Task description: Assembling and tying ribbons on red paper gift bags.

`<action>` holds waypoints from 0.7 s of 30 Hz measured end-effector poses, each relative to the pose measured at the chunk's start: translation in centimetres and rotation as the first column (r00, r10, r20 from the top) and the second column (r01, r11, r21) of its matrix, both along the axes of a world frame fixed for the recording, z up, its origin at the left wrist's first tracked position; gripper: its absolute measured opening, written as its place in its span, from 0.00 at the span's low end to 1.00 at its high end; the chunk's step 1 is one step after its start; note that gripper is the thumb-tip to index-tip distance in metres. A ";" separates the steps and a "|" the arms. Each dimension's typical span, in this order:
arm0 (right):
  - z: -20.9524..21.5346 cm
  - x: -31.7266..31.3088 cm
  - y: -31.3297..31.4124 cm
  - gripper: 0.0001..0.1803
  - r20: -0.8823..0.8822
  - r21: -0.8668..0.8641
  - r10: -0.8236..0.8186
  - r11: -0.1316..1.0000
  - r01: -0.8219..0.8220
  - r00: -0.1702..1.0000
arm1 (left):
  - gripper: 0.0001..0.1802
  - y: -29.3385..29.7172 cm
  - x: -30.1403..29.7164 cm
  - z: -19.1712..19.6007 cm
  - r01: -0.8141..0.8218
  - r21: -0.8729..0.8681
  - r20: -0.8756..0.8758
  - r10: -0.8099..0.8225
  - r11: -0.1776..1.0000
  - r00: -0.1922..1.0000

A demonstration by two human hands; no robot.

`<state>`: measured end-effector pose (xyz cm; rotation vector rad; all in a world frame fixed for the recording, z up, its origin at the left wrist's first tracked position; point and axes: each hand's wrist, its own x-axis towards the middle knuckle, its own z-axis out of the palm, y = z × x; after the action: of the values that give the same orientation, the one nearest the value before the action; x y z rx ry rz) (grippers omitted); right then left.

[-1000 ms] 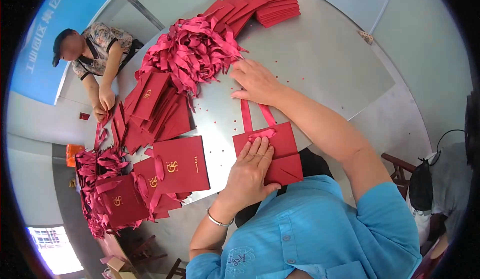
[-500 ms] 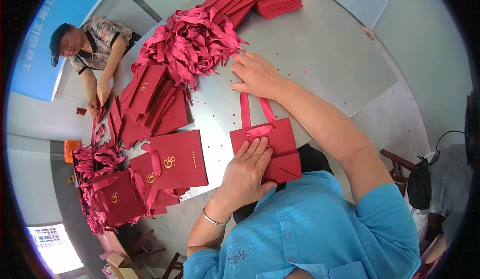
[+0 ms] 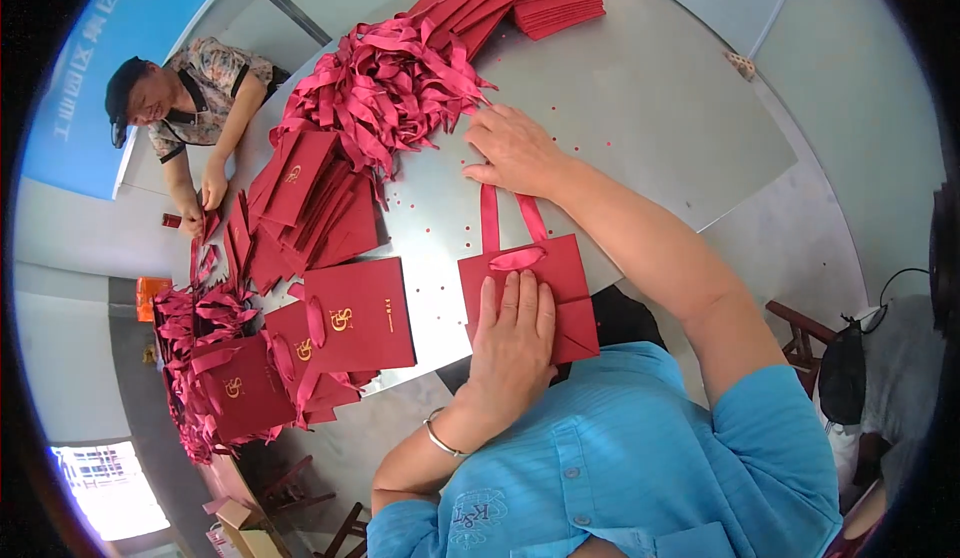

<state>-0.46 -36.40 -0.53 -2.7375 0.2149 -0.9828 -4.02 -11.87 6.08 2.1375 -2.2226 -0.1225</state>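
Observation:
A small red paper bag (image 3: 565,266) lies flat on the table edge in front of me, its folded bottom toward me. My left hand (image 3: 512,343) rests on it with fingers stretched out flat, just below a short ribbon bow. The bag's two ribbon handle strands (image 3: 489,220) run away from me and pass under my right hand (image 3: 515,150). That hand lies palm down, fingers bent and thumb apart from them; its fingertips are beside a heap of red ribbons (image 3: 365,88). What lies beneath its palm is hidden.
Left of me are finished-looking red bags with gold print (image 3: 375,313) and a pile of folded red bags (image 3: 305,198). A stack of red bags (image 3: 560,8) stands at the far end. Small red dots dot the grey table (image 3: 660,108). A co-worker (image 3: 200,108) handles red pieces at far left.
My left hand has straightened, its fingers now pointing away from me along the bag. The bag has turned very slightly. My right hand has stayed nearly still.

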 end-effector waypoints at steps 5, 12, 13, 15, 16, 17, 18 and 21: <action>0.0 0.1 0.1 0.22 0.038 -0.010 0.004 1.000 -0.004 0.999 | 0.32 0.5 -0.3 -2.5 0.001 -0.007 0.257 0.001 1.000 0.966; 0.2 -0.1 0.0 0.24 0.045 0.037 -0.004 0.999 0.002 0.999 | 0.39 0.8 -0.1 -3.1 -0.029 -0.043 0.009 0.029 0.999 1.000; 0.3 -0.4 -0.2 0.24 0.060 0.083 -0.016 0.997 0.011 0.998 | 0.40 0.8 -0.1 -3.1 -0.029 -0.068 -0.037 0.027 0.997 0.999; 0.5 -0.4 -0.2 0.25 0.077 0.129 -0.027 0.992 0.017 0.997 | 0.41 0.7 0.1 -2.6 -0.026 -0.040 -0.048 0.024 0.999 0.999; 0.4 -0.3 -0.1 0.25 0.041 0.106 -0.038 0.994 0.033 0.998 | 0.42 0.7 0.1 -2.3 -0.019 -0.011 -0.063 0.018 1.000 0.998; 0.3 -0.2 -0.1 0.26 0.004 0.083 -0.050 0.995 0.049 0.999 | 0.42 0.7 0.1 -2.1 -0.017 -0.010 -0.061 0.017 1.000 0.998; 0.2 -0.2 0.1 0.26 0.006 0.084 -0.051 0.995 0.050 0.999 | 0.43 0.8 0.2 -1.9 -0.009 0.004 -0.055 0.009 1.000 0.998; 0.4 -0.2 -0.5 0.25 0.143 0.111 -0.074 0.992 0.058 0.987 | 0.46 0.4 0.9 -0.7 0.002 0.008 -0.093 -0.001 1.000 0.996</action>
<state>-0.67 -36.92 -0.11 -2.5636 0.3244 -1.1509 -3.11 -11.45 5.36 2.0885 -2.1758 -0.2268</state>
